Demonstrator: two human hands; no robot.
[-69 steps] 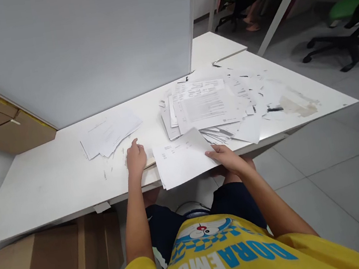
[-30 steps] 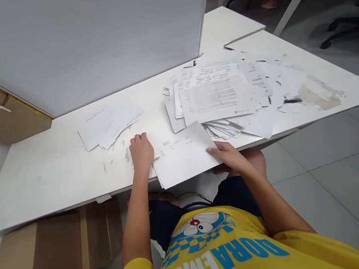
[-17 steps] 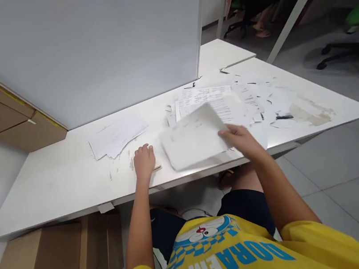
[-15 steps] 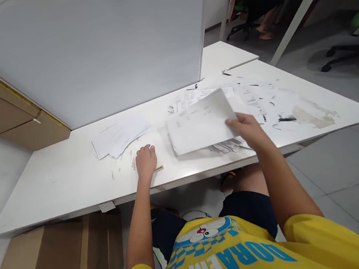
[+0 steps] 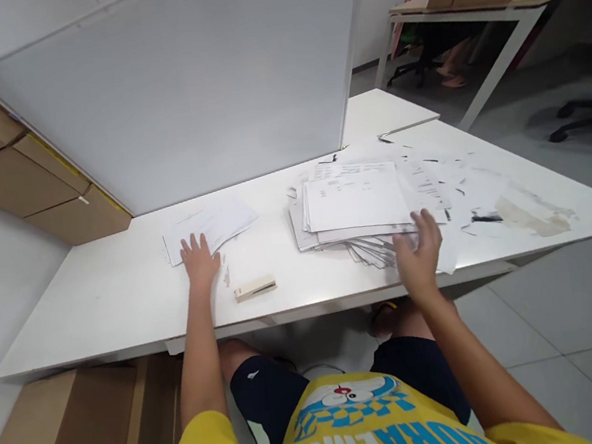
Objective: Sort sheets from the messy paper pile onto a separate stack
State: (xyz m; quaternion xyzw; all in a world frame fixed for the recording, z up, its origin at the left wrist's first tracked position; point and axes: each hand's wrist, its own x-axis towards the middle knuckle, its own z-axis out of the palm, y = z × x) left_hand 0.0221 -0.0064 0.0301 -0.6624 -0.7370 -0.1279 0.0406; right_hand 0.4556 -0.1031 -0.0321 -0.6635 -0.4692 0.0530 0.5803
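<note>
My left hand [image 5: 200,262] lies with fingers spread at the near edge of a small, loose pile of paper sheets [image 5: 223,222] on the left of the white table. My right hand [image 5: 417,252] is open, thumb and fingers apart, just off the near right corner of a thick paper stack [image 5: 357,202]. Nothing is held in it. The stack's sheets are uneven, and several edges fan out below the top one. A cream stapler [image 5: 255,288] rests near the table's front edge, between the two hands and touched by neither.
A whiteboard [image 5: 187,90] stands along the table's back edge, with cardboard boxes [image 5: 11,179] beside it at left. Paper scraps and dark bits [image 5: 487,217] are scattered to the right. More cardboard boxes [image 5: 73,441] sit under the table. Another desk [image 5: 471,16] is at back right.
My right hand has let go of the papers, which now lie on the stack. My left hand has left the stapler and moved left and forward to the small pile, its fingers spreading.
</note>
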